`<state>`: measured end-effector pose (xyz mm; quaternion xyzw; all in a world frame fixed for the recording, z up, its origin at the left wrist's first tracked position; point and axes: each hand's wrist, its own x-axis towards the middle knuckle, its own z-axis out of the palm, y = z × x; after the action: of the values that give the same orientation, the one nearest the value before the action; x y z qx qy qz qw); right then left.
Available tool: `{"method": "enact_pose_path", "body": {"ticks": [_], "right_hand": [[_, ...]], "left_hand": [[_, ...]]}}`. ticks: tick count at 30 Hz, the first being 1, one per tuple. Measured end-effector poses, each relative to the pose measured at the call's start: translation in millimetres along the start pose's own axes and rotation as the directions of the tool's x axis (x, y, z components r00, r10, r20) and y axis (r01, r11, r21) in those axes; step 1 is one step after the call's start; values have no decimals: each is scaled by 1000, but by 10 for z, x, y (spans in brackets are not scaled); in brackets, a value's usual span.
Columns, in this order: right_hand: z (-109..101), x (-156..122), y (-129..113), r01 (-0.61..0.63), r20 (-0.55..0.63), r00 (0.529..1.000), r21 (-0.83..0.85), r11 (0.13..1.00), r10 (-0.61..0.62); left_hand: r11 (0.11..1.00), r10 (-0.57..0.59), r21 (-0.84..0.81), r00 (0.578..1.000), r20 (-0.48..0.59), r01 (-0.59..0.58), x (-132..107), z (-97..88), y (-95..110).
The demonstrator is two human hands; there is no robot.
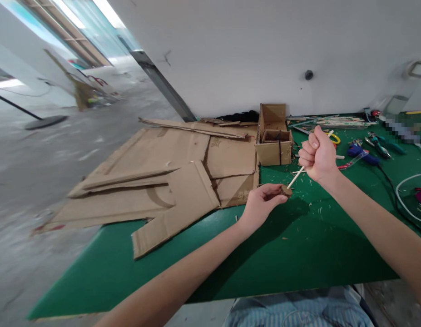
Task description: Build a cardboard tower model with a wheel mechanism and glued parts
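Note:
My right hand (317,154) is closed in a fist around a thin pale wooden stick (295,178), held above the green table (299,254). The stick slants down to the left, and its lower tip meets a small brown cardboard piece (285,190). That piece is pinched at the fingertips of my left hand (263,202), which is closed on it just above the table. Both forearms reach in from the bottom of the view.
Flat cardboard sheets (162,181) cover the table's left part and hang over its edge. A small open cardboard box (273,136) stands at the back. Pliers, a blue tool (362,154), yellow-handled scissors and white cable (406,190) lie at the right. A white wall runs behind.

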<state>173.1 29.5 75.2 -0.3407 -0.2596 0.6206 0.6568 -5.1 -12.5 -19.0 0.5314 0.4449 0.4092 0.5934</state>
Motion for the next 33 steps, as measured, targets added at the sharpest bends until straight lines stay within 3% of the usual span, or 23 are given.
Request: {"method": "enact_pose_path", "body": {"ticks": [5,9,13,16,18,21,24,26,27,29,31,33], "right_hand": [[-52,16,-6,-34,6,999,32,999,34],[-92,28,-139,13,56,998,87,996,-18],[-164,82,-216,129,65,988,159,979,-141],[-248,98,-114,150,21,988,155,976,-155],[-327,56,5,102,-3,995,100,990,-103],[-487,-87,162,-77,54,995,-28,997,78],[-690,-219,210,-304,151,931,-178,936,331],[-832,-234,181,-325,166,909,-293,899,383],[-897,-217,156,-262,149,932,-356,897,331],[-991,-162,106,8,119,990,-544,839,68],[-1010,-128,67,295,204,954,-752,590,-218],[-940,-154,37,478,374,859,-830,287,-348]], "left_hand": [[1000,3,-6,1000,31,-3,-9,4,25],[994,40,-106,998,49,-35,19,17,67],[970,130,-204,991,-32,-133,48,3,138],[969,197,-130,974,-111,-211,59,-57,247],[967,246,-25,954,-169,-254,72,-121,361],[943,326,135,926,-189,-305,113,-231,579],[902,384,253,918,-101,-349,176,-338,843],[855,422,334,907,-7,-396,212,-405,1051],[821,441,382,896,48,-424,223,-436,1164],[738,490,457,860,145,-497,225,-483,1400],[638,513,510,812,277,-577,204,-498,1622],[552,500,556,781,376,-621,171,-469,1796]]}}
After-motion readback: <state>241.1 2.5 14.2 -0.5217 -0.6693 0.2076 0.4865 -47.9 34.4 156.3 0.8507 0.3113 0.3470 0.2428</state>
